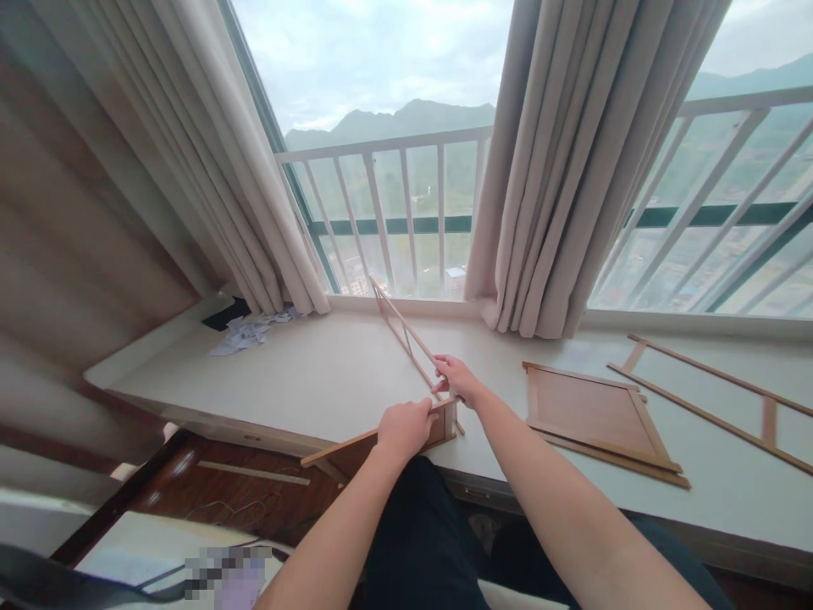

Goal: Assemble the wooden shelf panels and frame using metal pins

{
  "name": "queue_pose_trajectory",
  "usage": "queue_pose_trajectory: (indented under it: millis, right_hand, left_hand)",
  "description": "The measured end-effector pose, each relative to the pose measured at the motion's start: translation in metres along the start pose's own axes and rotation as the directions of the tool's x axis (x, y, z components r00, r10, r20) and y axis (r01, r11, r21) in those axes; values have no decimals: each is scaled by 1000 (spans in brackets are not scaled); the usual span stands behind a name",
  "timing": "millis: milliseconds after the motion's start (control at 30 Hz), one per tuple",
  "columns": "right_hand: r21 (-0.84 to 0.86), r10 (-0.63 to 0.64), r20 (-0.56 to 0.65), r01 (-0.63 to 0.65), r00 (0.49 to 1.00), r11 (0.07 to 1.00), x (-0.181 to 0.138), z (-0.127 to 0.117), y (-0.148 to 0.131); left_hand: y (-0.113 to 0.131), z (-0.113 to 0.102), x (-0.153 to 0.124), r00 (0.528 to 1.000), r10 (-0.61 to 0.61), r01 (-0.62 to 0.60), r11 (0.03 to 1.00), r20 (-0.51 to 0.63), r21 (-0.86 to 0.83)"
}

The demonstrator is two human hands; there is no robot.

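My left hand (404, 428) is closed around the upper edge of a brown wooden panel (440, 429), which tilts over the front edge of the white sill. Just beyond it, my right hand (456, 379) grips the near end of a slim wooden ladder-like frame (410, 336). This frame slants away toward the window, its far end raised near the glass. The near end of the frame meets the panel's right end between my hands; fingers partly hide the joint, so I cannot tell whether the two are fastened.
More framed wooden panels (590, 411) lie stacked to the right on the sill (305, 373). Beside them is another ladder-like frame (769, 421). Torn paper (245, 333) lies at the left near a curtain (267, 212). A pale strip (254, 473) rests on the floor.
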State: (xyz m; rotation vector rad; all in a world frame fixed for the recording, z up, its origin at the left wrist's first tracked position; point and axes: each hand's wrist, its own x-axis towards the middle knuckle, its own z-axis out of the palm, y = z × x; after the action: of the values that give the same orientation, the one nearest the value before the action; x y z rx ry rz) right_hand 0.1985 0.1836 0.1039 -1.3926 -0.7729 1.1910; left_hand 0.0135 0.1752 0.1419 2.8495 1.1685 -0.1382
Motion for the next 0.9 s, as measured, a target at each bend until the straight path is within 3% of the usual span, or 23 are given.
queue_pose_trajectory:
  millis: [267,600,900]
  right_hand:
    - [74,-18,-43,21,999,997,-9,0,1]
    - [90,-49,-136,62,990,994,-41,-13,17]
    - [98,-4,-321,38,947,994,-106,-19,34]
  left_hand:
    - [3,0,-1,997,-79,79,996,-12,-35]
    - [1,-7,1,987,160,-160,986,-8,42]
    - [19,0,-12,957,290,-288,955,-21,76]
